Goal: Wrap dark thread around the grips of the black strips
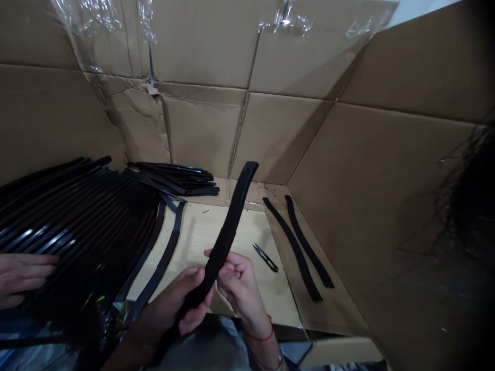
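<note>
Both my hands hold one long black strap (234, 211) that rises at a slant from my lap to its rounded tip near the back wall. My left hand (181, 304) is wrapped round the strap's lower part. My right hand (240, 283) sits just right of it, fingers curled against the strap's edge. A red cord circles my right wrist. Small metal thread snips (266, 257) lie on the pale board to the right of my hands, untouched.
A big pile of black straps (77, 216) fills the left side, with another person's hand (19, 278) resting on it. A smaller stack (174, 178) lies at the back. Two single straps (303, 247) lie on the right. Cardboard walls (367, 180) enclose the area.
</note>
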`<state>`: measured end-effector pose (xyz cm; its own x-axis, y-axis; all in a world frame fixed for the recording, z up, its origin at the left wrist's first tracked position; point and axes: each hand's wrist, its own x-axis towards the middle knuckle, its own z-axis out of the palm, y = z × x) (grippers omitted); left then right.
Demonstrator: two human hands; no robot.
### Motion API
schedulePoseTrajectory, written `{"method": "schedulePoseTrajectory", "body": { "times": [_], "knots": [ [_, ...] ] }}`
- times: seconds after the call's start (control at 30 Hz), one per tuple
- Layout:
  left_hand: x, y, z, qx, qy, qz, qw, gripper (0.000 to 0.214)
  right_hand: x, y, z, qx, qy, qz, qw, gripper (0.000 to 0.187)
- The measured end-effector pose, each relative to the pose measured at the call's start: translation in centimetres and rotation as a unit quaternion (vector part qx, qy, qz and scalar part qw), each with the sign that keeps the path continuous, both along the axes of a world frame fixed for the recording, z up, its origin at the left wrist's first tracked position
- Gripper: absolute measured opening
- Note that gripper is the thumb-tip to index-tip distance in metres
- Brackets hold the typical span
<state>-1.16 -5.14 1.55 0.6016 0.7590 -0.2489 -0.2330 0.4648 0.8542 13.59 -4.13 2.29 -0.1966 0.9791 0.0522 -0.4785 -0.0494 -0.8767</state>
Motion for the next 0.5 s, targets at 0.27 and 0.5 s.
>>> {"method": "schedulePoseTrajectory", "body": {
  "times": [0.27, 0.5],
  "knots": [
    [0.6, 0.9, -0.8, 0.181, 0.156, 0.151, 0.959, 0.043, -1.3, 0.1, 0.3, 0.028, -0.110, -0.166, 0.980, 0.035],
    [0.9, 1.4, -1.2, 0.063, 0.072, 0.092, 0.991, 0.048, -1.5, 0.3, 0.8, 0.063, -0.157, -0.122, 0.978, 0.048]
  ]
}}
